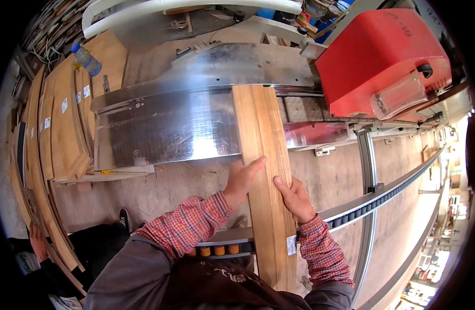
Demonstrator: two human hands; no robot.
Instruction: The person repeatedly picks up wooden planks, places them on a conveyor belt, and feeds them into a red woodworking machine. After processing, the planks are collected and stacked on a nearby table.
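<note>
A long light-brown wooden board (263, 124) with a lengthwise seam lies in front of me. I cannot tell whether it is one piece or several laid together. Its far end rests on the shiny metal machine table (165, 129), and its near end reaches back to my body. My left hand (241, 180) grips the left edge, thumb on top and the other fingers mostly hidden. On the right edge, a little nearer to me, my right hand (296, 199) is closed the same way. A small white label (291, 245) sticks to the board near my right wrist.
A red machine housing (382, 57) stands at the far right. A rail with rollers (387, 194) crosses behind the board. Stacked wooden panels (67, 113) lean at left, with a plastic bottle (86, 59) on them. At lower left, another person's hand (37, 242) touches boards.
</note>
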